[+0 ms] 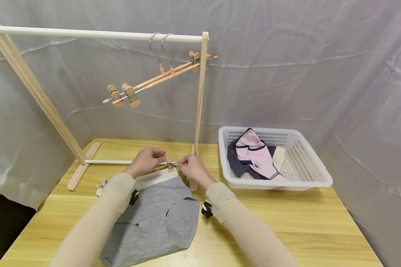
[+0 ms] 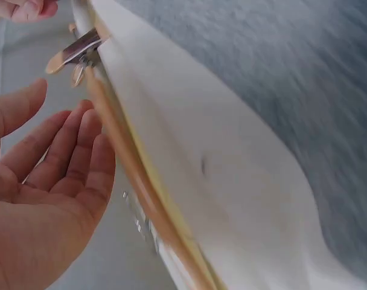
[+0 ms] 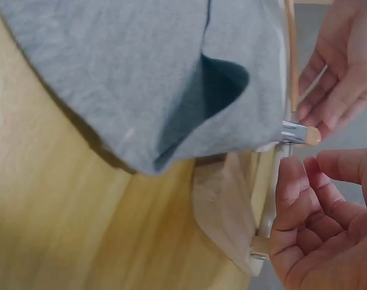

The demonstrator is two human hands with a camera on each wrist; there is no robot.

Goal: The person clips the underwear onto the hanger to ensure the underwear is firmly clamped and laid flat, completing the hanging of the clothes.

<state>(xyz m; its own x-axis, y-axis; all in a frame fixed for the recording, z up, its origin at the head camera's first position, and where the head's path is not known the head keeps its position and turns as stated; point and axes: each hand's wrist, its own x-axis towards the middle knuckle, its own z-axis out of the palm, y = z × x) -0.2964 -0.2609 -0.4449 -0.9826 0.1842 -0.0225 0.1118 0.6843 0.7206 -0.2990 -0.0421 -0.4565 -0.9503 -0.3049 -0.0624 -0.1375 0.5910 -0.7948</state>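
A grey garment (image 1: 153, 215) with a white band (image 1: 158, 178) lies on the table. Along the band runs a wooden clip hanger (image 2: 132, 163), and one metal clip with wooden tips (image 3: 298, 133) bites the garment's edge. My left hand (image 1: 147, 163) is beside this clip, its fingers relaxed and a little bent, nothing in them. On the clip's other side is my right hand (image 1: 193, 168), fingers loosely curled by the hanger's end; in the left wrist view the rod's tip shows apart from those fingers. Another clip (image 1: 102, 183) appears left of my left forearm.
A wooden rack (image 1: 200, 92) stands over the work, with two clip hangers (image 1: 167, 76) on its white top rail (image 1: 87, 33). At right, a white plastic basket (image 1: 307, 159) holds a pink garment (image 1: 258, 159) and dark cloth. Grey curtain (image 1: 287, 74) hangs behind the table.
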